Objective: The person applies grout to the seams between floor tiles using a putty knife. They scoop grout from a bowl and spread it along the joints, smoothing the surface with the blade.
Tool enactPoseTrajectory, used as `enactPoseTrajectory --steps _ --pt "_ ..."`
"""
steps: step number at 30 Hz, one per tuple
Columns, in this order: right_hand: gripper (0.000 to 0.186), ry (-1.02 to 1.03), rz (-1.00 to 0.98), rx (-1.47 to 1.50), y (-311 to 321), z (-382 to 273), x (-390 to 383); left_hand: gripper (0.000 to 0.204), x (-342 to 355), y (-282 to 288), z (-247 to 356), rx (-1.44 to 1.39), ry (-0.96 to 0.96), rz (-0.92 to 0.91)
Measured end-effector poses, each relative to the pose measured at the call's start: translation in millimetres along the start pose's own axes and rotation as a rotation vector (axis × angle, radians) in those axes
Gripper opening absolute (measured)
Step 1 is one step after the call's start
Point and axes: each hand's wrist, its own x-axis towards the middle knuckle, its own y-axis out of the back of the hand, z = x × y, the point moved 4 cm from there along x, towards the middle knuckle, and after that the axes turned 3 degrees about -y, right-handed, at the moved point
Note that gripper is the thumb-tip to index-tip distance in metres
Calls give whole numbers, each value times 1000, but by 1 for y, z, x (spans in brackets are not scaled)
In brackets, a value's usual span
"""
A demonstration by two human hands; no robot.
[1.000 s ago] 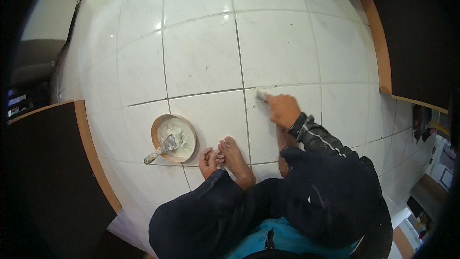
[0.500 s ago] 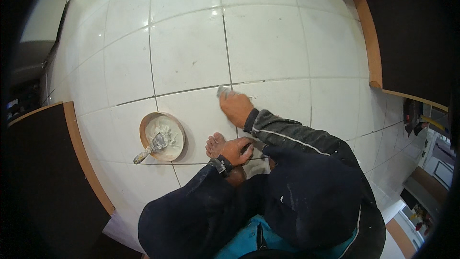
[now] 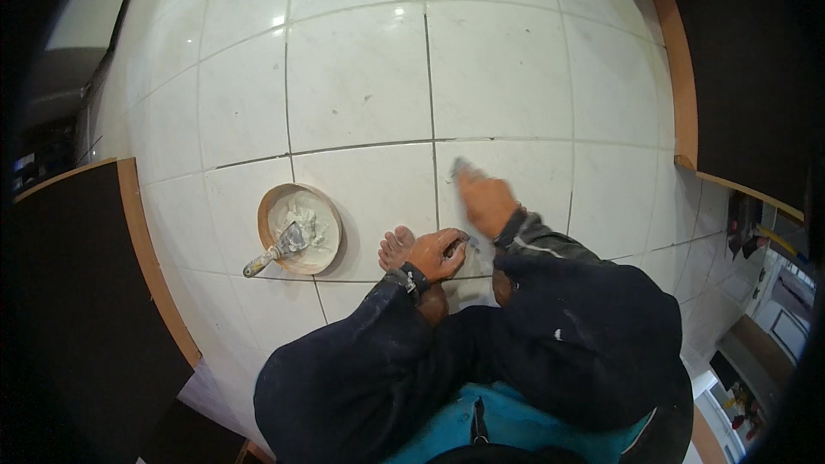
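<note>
My right hand [image 3: 488, 204] is closed around a small greyish piece [image 3: 459, 167], blurred, its kind unclear. It is over a white floor tile [image 3: 524, 174], just right of a dark joint line. My left hand [image 3: 436, 253] rests beside my bare foot [image 3: 395, 247], fingers curled toward the thumb; whatever they hold, if anything, I cannot make out. To the left of the foot, a round shallow bowl [image 3: 265, 216] contains white paste [image 3: 320, 228]. A paste-smeared putty knife [image 3: 279, 249] leans in it, blade in the paste and handle over the rim.
Dark panels with wood-coloured edges stand at the left [image 3: 142, 241] and right [image 3: 683, 77]. White tiles extend ahead, some joints dark and others pale. At the far right, several items lie near a white-framed opening [image 3: 786, 301].
My right hand has moved right and slightly back from the crossing of the joints, with the grey piece. My left hand stays by the foot. The whole view has shifted slightly.
</note>
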Motion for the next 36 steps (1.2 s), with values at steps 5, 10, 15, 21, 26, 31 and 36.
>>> enactPoseTrajectory --steps 5,10,15,21,26,31,36 --pt "55 155 -113 141 -15 -58 21 24 -7 -2 -11 200 37 -117" --pt "34 -159 97 519 12 5 14 17 -3 -1 -5 49 1 -70" --pt "41 -436 92 1177 15 96 -7 19 5 1 4 11 17 -77" --pt "40 -517 202 877 63 149 -51 14 4 4 6 -43 21 -2" --pt "41 -592 265 106 58 166 -79 19 4 6 5 -27 92 -61" --pt "56 -500 145 79 35 101 -51 18 7 4 7 -4 54 -51" --pt "60 -187 26 71 0 22 9 19 6 -3 -1 18 7 -68"
